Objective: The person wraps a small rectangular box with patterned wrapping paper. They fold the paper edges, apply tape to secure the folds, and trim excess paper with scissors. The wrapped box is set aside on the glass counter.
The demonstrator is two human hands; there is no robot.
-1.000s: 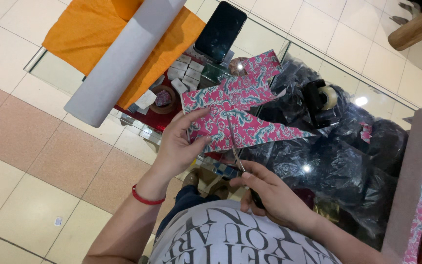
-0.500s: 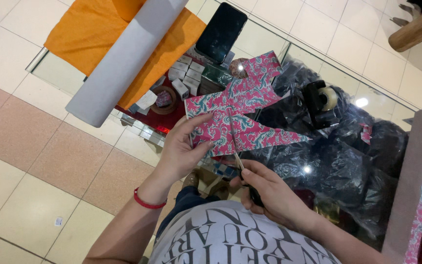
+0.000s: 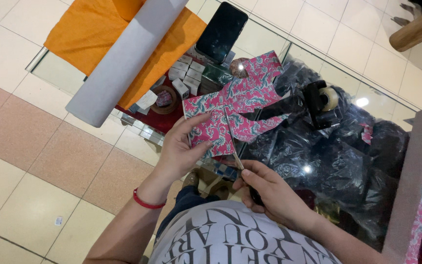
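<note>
The scissors [image 3: 234,146] have bitten farther into the pink patterned paper [image 3: 235,105] over the glass table [image 3: 289,54] — left hand [image 3: 181,149] pinching its near edge, right hand [image 3: 269,190] gripping the handles.

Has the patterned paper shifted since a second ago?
Yes. The patterned paper has swung up toward the black phone, held by the left hand.

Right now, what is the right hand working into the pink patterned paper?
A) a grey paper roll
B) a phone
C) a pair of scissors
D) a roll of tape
C: the right hand grips scissors whose blades lie across the pink patterned paper, which the left hand holds at its edge; the tape dispenser sits apart on the glass table.
</note>
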